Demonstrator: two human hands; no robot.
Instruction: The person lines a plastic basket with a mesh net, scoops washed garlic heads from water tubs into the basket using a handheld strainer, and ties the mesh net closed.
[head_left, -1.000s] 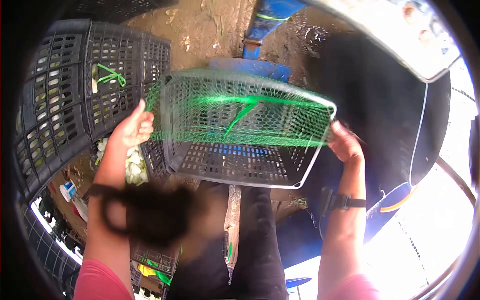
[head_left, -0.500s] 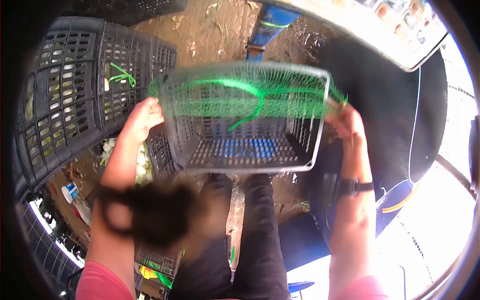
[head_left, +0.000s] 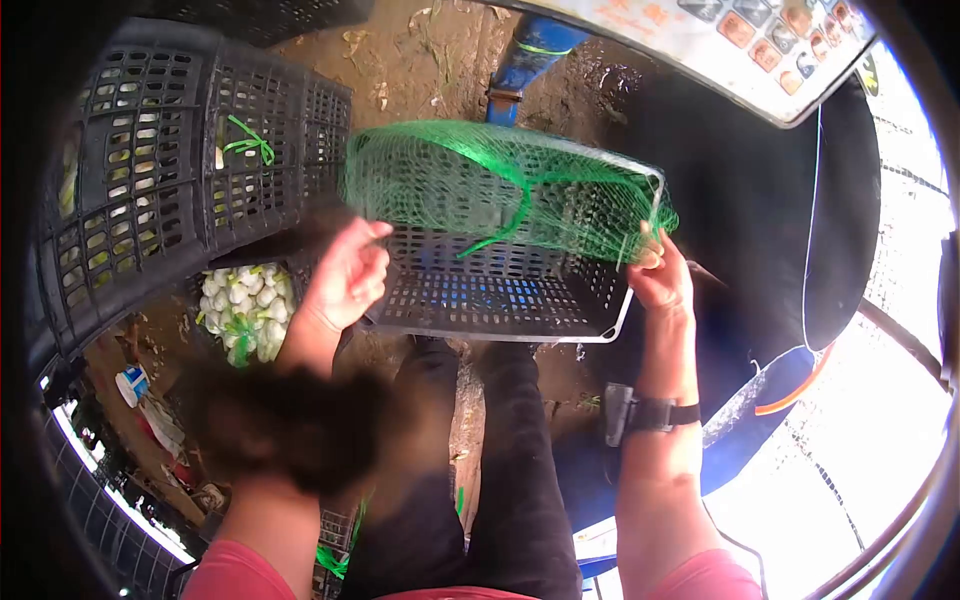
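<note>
A dark plastic crate (head_left: 480, 292) with a pale rim sits in front of my legs, its open side facing me. Green mesh netting (head_left: 440, 185) drapes over its far half, with a green ribbon (head_left: 522, 212) hanging from it. My right hand (head_left: 662, 272) pinches the netting's edge at the crate's right rim. Over the crate's left side is my left hand (head_left: 350, 272), its index finger stretched out and the others loosely curled, with nothing visible in it. Whether its fingertips touch the mesh is unclear.
Black crates (head_left: 130, 180) of pale produce stand stacked at left, a green tie (head_left: 250, 140) on one. A smaller crate of white bulbs (head_left: 248, 302) is beside my left arm. A picture-covered board (head_left: 770, 50) juts in at upper right. A blue post (head_left: 530, 65) stands beyond the crate.
My left hand has come off the net's left end and moved right and nearer to me. My right hand has shifted slightly left and nearer, pulling the net's right end down over the rim.
</note>
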